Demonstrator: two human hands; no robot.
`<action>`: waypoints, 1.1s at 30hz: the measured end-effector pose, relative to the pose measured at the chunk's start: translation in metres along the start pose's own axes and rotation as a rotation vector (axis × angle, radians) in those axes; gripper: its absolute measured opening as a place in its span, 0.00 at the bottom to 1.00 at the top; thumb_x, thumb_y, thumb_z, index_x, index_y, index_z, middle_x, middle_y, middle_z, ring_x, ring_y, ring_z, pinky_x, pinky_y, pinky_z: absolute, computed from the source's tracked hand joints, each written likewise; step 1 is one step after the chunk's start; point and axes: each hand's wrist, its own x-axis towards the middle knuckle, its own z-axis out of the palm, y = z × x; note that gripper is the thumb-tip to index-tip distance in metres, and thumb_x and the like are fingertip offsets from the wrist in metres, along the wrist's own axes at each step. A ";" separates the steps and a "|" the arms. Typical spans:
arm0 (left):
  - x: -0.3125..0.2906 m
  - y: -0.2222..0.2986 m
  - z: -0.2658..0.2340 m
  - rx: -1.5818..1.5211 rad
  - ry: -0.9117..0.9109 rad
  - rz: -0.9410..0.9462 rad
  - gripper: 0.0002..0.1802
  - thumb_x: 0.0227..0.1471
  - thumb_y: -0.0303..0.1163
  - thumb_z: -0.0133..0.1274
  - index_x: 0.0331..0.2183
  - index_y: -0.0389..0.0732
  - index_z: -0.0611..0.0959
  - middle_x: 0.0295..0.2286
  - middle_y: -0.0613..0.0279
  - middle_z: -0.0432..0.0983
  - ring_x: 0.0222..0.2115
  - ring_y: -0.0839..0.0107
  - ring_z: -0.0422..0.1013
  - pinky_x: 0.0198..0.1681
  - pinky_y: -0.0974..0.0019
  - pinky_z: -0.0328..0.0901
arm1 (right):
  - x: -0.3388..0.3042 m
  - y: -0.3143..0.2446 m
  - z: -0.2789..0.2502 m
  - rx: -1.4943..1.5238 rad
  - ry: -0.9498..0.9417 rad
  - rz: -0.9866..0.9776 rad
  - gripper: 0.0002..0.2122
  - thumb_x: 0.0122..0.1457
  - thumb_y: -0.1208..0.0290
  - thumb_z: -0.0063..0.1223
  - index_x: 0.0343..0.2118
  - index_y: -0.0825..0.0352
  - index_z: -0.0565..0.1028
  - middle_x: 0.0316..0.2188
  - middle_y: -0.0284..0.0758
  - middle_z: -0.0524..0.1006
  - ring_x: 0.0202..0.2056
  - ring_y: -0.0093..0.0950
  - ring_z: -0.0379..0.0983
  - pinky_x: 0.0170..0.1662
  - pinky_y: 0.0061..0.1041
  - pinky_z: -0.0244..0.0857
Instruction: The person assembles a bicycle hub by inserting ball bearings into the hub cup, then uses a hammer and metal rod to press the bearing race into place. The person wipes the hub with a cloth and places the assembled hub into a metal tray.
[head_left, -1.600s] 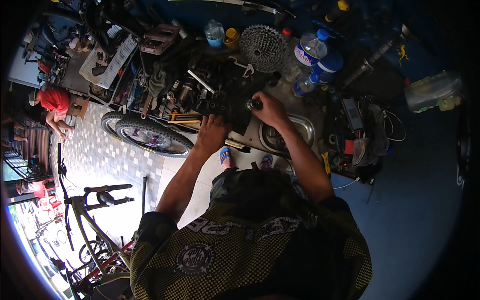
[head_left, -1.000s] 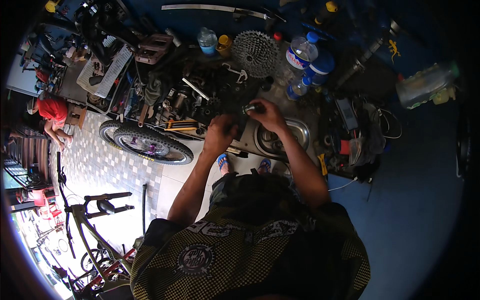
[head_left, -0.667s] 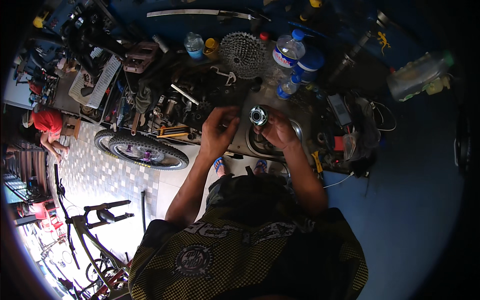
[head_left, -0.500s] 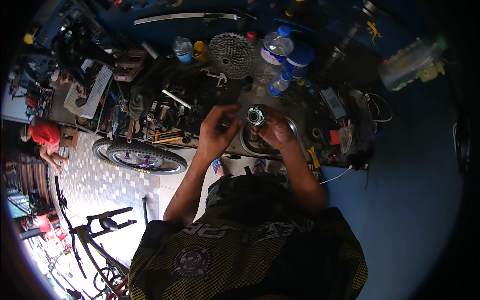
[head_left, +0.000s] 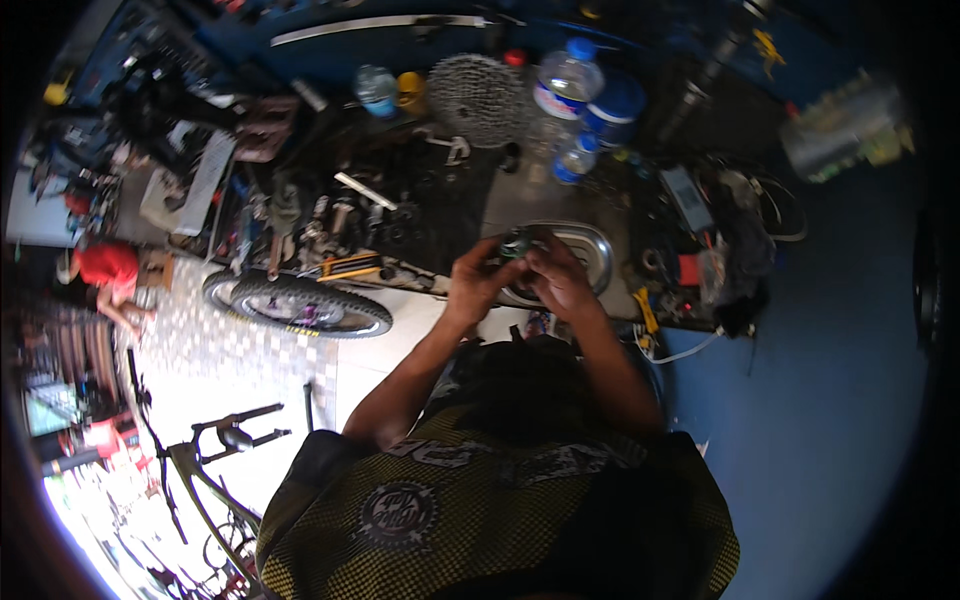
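Observation:
A small round metal bike part (head_left: 516, 244), ring-shaped at its end and perhaps a hub or freehub, is held up in front of my chest above the bench edge. My left hand (head_left: 478, 285) grips it from the left with bent fingers. From the other side my right hand (head_left: 560, 272) closes round it, hiding much of the part. Motion blur softens the fingertips. Just behind my hands lies a metal tray (head_left: 603, 255) with a rounded rim.
On the bench stand a large cassette (head_left: 480, 100), a big water bottle (head_left: 570, 88) and a small bottle (head_left: 575, 160). Tools and a white rod (head_left: 366, 190) clutter the left. Cables and a grey box (head_left: 686, 197) lie right. Bike wheels (head_left: 300, 308) stand at left; a person in red (head_left: 107, 266) sits beyond.
My left hand has moved right and taken hold of the metal part, which only my right hand held before. The whole view has shifted slightly.

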 end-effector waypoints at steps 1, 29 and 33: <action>-0.001 0.000 -0.001 -0.022 0.016 -0.008 0.18 0.57 0.28 0.68 0.49 0.35 0.84 0.39 0.65 0.83 0.41 0.78 0.75 0.46 0.70 0.70 | 0.001 0.000 -0.006 -0.085 0.007 0.011 0.17 0.69 0.69 0.58 0.59 0.62 0.72 0.45 0.29 0.78 0.45 0.21 0.75 0.46 0.26 0.70; -0.123 -0.002 -0.130 -0.195 0.642 0.064 0.24 0.59 0.25 0.65 0.54 0.32 0.76 0.43 0.61 0.82 0.44 0.76 0.76 0.49 0.68 0.71 | 0.146 0.046 0.161 -1.644 -0.486 -0.610 0.19 0.62 0.64 0.64 0.55 0.62 0.80 0.46 0.40 0.81 0.47 0.42 0.76 0.53 0.40 0.69; -0.149 -0.011 -0.159 -0.224 0.736 0.126 0.21 0.59 0.24 0.63 0.53 0.32 0.77 0.43 0.62 0.82 0.44 0.76 0.76 0.49 0.67 0.70 | 0.221 0.104 0.226 -1.763 -0.723 -0.852 0.23 0.60 0.60 0.66 0.59 0.59 0.79 0.53 0.36 0.79 0.54 0.38 0.72 0.59 0.41 0.64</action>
